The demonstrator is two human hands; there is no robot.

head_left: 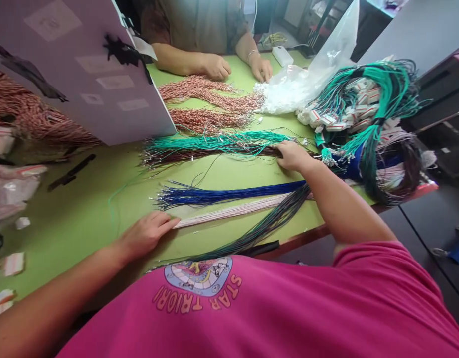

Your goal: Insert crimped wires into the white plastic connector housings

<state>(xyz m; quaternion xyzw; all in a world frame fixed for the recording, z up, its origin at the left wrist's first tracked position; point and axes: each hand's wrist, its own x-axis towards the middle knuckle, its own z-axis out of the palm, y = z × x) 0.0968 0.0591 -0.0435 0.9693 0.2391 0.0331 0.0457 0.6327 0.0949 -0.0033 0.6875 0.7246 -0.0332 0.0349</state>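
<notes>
My left hand is closed at the left end of a bundle of white wires, whose tips are hidden under the fingers. Farther right, my right hand has its fingers curled on the dark brown wires near their right end. Green wires lie along the back of the brown ones. Between my two hands runs a straight bundle of blue wires with metal-tipped ends. Dark grey-green wires fan out in front of the white ones, close to my shirt.
Across the green table a co-worker's two hands rest behind twisted orange wires. A plastic bag of white connectors lies beside them. Coiled green harnesses are heaped at right. A white panel stands at left, near a black pen.
</notes>
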